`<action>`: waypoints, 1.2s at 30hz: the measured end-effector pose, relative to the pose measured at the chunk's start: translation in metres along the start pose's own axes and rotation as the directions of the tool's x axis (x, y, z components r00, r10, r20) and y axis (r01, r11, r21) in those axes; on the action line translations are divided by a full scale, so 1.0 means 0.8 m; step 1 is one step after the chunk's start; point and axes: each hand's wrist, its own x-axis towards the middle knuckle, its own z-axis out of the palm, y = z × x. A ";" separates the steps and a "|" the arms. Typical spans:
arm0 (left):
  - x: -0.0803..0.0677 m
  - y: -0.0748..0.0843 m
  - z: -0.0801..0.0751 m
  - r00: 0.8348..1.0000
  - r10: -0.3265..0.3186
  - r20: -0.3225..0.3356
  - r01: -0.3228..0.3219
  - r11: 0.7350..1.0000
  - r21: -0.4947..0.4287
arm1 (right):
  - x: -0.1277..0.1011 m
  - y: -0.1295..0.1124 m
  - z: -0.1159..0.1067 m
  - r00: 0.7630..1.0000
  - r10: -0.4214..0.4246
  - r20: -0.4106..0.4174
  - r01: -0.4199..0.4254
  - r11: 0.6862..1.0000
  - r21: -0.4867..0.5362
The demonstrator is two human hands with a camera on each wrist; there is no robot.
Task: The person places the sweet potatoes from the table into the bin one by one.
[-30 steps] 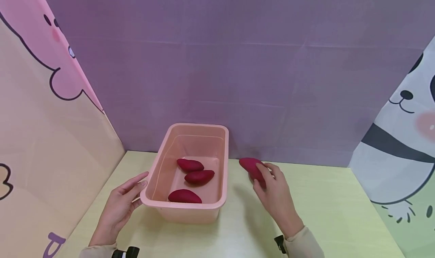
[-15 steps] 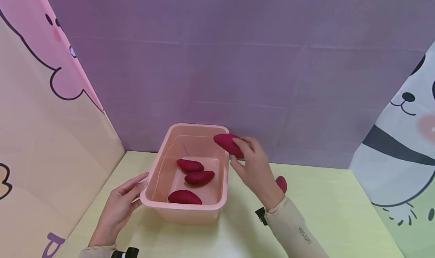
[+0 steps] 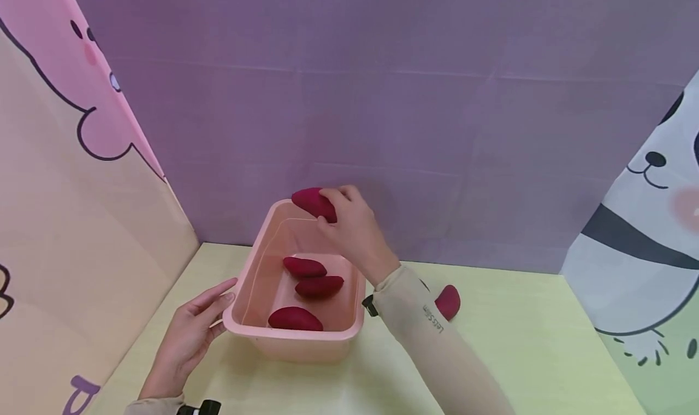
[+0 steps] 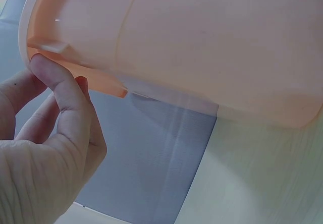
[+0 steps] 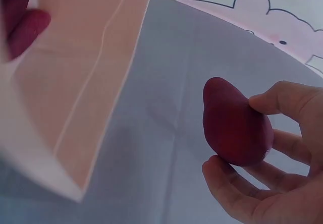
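Note:
In the head view, my right hand [image 3: 357, 233] holds a dark red sweet potato [image 3: 314, 202] above the back end of a pink plastic bin [image 3: 295, 335]. The right wrist view shows the same sweet potato [image 5: 234, 123] between the thumb and fingers, off the bin's side. Three more lie inside on the floor: a back sweet potato [image 3: 304, 267], a middle sweet potato [image 3: 320, 287] and a front sweet potato [image 3: 295, 318]. My left hand [image 3: 188, 336] pinches the bin's left rim; in the left wrist view its fingertips meet the rim's edge [image 4: 25, 37].
Another sweet potato [image 3: 449, 301] lies on the pale table [image 3: 524, 336] to the right, partly behind the right sleeve [image 3: 431, 336]. A purple cloth wall [image 3: 415, 130] stands right behind the bin. Printed panels with cartoon animals close off the left and right sides.
My right hand has lifted the sweet potato from the table at the right and carried it left over the bin's back end. The left hand stays at the rim.

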 end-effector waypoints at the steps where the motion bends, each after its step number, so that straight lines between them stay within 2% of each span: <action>1: 0.000 0.000 0.000 1.000 0.002 0.001 -0.002 1.000 -0.002 | 0.004 -0.003 0.006 1.000 0.017 0.018 -0.017 1.000 -0.004; 5: -0.001 0.001 0.000 1.000 0.015 0.010 -0.015 1.000 -0.015 | 0.012 -0.013 0.033 0.988 0.106 0.109 -0.105 0.994 -0.017; 8: 0.000 0.000 0.001 1.000 0.017 0.018 -0.016 1.000 -0.026 | 0.009 -0.016 0.055 0.964 0.177 0.199 -0.178 0.984 -0.012; 13: 0.001 -0.002 0.001 1.000 0.014 0.018 -0.013 1.000 -0.027 | -0.001 -0.010 0.090 0.927 0.228 0.299 -0.245 0.969 0.023; 15: 0.001 -0.003 0.001 1.000 0.010 0.015 -0.009 1.000 -0.024 | -0.005 -0.005 0.102 0.905 0.254 0.341 -0.282 0.959 0.035; 17: 0.000 -0.003 0.001 1.000 0.005 0.014 -0.005 1.000 -0.023 | -0.009 -0.001 0.110 0.869 0.295 0.398 -0.335 0.942 0.033; 20: 0.000 -0.003 0.002 1.000 0.006 0.011 -0.005 1.000 -0.022 | -0.009 0.002 0.118 0.823 0.317 0.471 -0.354 0.935 -0.011; 22: 0.000 -0.003 0.002 1.000 0.010 0.010 -0.010 1.000 -0.022 | -0.008 0.002 0.120 0.805 0.322 0.498 -0.349 0.936 -0.041; 27: 0.000 -0.002 0.002 1.000 0.012 0.009 -0.012 1.000 -0.023 | -0.007 0.001 0.123 0.804 0.312 0.506 -0.307 0.947 -0.096; 36: 0.000 -0.003 0.001 1.000 0.012 0.005 -0.011 1.000 -0.018 | -0.009 0.002 0.126 0.812 0.283 0.510 -0.269 0.958 -0.104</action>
